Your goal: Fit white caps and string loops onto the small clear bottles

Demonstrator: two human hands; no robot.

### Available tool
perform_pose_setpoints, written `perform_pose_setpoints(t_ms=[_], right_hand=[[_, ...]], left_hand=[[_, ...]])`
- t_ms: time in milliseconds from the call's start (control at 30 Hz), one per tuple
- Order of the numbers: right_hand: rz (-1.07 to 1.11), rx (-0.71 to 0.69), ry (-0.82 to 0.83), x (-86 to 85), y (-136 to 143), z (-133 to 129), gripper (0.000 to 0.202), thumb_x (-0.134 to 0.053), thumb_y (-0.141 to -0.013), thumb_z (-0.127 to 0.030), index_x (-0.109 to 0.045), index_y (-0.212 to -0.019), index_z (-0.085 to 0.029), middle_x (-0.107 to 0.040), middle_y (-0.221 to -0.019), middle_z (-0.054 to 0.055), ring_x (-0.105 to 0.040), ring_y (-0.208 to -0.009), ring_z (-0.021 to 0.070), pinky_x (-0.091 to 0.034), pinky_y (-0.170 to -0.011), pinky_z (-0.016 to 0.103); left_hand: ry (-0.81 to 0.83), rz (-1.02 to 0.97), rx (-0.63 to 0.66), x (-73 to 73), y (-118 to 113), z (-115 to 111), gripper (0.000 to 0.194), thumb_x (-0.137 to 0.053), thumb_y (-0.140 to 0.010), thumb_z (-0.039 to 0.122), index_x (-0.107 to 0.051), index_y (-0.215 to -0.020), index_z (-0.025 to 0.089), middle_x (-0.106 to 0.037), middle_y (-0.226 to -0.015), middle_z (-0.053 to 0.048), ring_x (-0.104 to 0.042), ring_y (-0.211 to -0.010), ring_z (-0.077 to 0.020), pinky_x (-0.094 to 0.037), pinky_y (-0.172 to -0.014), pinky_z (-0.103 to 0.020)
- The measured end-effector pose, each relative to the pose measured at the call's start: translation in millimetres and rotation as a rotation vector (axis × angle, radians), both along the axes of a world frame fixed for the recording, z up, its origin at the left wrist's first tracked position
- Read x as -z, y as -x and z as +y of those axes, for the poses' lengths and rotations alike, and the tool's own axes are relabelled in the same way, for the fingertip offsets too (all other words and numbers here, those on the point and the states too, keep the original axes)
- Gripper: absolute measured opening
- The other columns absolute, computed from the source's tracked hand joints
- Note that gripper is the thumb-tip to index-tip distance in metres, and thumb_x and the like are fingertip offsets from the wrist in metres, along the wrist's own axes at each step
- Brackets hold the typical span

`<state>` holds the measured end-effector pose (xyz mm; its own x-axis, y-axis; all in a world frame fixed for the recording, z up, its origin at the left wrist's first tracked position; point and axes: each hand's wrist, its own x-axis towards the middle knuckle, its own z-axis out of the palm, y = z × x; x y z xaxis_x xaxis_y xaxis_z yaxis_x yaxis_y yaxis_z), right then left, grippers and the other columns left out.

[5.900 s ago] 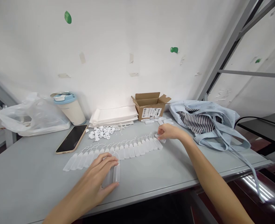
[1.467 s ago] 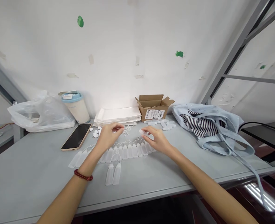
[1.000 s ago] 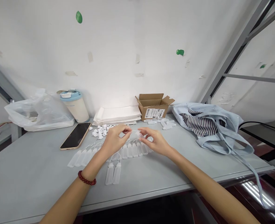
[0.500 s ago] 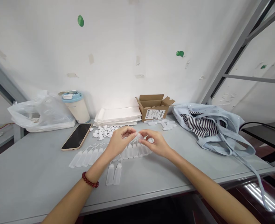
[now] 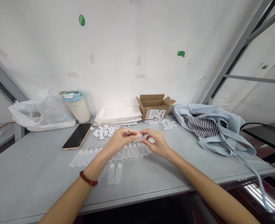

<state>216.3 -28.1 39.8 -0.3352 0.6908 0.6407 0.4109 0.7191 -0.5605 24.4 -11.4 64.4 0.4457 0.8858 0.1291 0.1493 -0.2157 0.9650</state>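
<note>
My left hand [image 5: 119, 140] and my right hand [image 5: 158, 144] meet above the middle of the table, both with fingers pinched. Between the right fingertips is a small translucent plastic bottle [image 5: 141, 136], mostly hidden by them. The left fingers hold a white cap at its neck end, and the cap's thin strap [image 5: 132, 132] arches up over the fingertips. Below the hands lies a row of similar bottles [image 5: 131, 151] with strapped caps. Two more capped bottles [image 5: 114, 175] lie nearer the front edge, and another group [image 5: 84, 157] is left of my left wrist.
Loose white caps [image 5: 104, 132] are heaped behind my left hand. Uncapped bottles [image 5: 167, 125] lie by an open cardboard box [image 5: 154, 107]. Around stand a phone [image 5: 77, 136], a tumbler [image 5: 78, 107], a plastic bag [image 5: 41, 113], stacked white sheets [image 5: 118, 115] and a blue cloth bag [image 5: 235, 119].
My left fingers have shifted slightly, and the cap's strap now shows arching over the fingertips. The small bottle has tipped a little in my right fingers.
</note>
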Motion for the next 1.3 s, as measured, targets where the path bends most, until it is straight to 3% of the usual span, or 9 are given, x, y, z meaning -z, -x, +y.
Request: perform_pose_setpoints(t_ms=[200,367,500,700,967,1300], right_hand=[[0.120,-0.024,0.170,-0.6,2,0,0.018,-0.063,-0.082,-0.031,-0.063,-0.098,-0.021,-0.069,-0.090,0.004,-0.064,-0.082,0.0167,-0.053,-0.064,0.028],[0.332,-0.112,0.483,-6.2,3,-1,0.026,-0.069,-0.076,-0.037,-0.065,-0.096,-0.020,-0.069,-0.089,0.005,-0.064,-0.081,0.0177,-0.052,-0.068,0.030],[0.502,-0.295,0.727,-14.2,1,-2,0.026,-0.066,-0.080,-0.035,-0.066,-0.101,-0.021,-0.070,-0.088,0.005,-0.064,-0.076,0.0156,-0.051,-0.073,0.032],[0.654,-0.468,0.957,-14.9,-5,1,0.028,-0.066,-0.081,-0.031,-0.067,-0.106,-0.018,-0.070,-0.101,0.009,-0.065,-0.097,0.0218,-0.048,-0.088,0.036],[0.699,-0.526,1.024,-12.7,-5,2,0.028,-0.068,-0.079,-0.029,-0.068,-0.104,-0.017,-0.070,-0.101,0.010,-0.066,-0.098,0.0216,-0.047,-0.089,0.034],[0.547,-0.523,0.987,-14.3,-4,0,0.024,-0.067,-0.080,-0.036,-0.070,-0.095,-0.017,-0.070,-0.096,0.008,-0.066,-0.090,0.0190,-0.049,-0.080,0.031]], left_hand=[[-0.115,0.093,-0.053,-3.1,-3,-4,0.024,-0.062,-0.078,0.039,-0.072,-0.083,0.018,-0.071,-0.087,-0.004,-0.063,-0.081,-0.0194,-0.049,-0.071,-0.029],[-0.376,0.154,-0.196,-2.8,-6,-9,0.018,-0.061,-0.080,0.032,-0.071,-0.088,0.020,-0.071,-0.092,-0.004,-0.064,-0.083,-0.0185,-0.051,-0.074,-0.031],[-0.603,0.183,-0.172,0.4,-7,-11,0.023,-0.061,-0.082,0.027,-0.067,-0.103,0.020,-0.067,-0.107,-0.006,-0.062,-0.093,-0.0188,-0.052,-0.082,-0.033],[-0.829,0.243,-0.086,3.2,-8,-13,0.049,-0.071,-0.076,0.027,-0.054,-0.122,0.020,-0.060,-0.123,-0.010,-0.052,-0.117,-0.0244,-0.045,-0.098,-0.042],[-0.961,0.255,-0.108,1.5,-7,-14,0.042,-0.071,-0.076,0.025,-0.056,-0.114,0.019,-0.058,-0.117,-0.011,-0.053,-0.110,-0.0246,-0.047,-0.092,-0.042],[-0.936,0.239,0.013,4.3,-9,-11,0.045,-0.073,-0.074,0.027,-0.056,-0.115,0.019,-0.062,-0.116,-0.010,-0.053,-0.108,-0.0242,-0.046,-0.092,-0.042]])
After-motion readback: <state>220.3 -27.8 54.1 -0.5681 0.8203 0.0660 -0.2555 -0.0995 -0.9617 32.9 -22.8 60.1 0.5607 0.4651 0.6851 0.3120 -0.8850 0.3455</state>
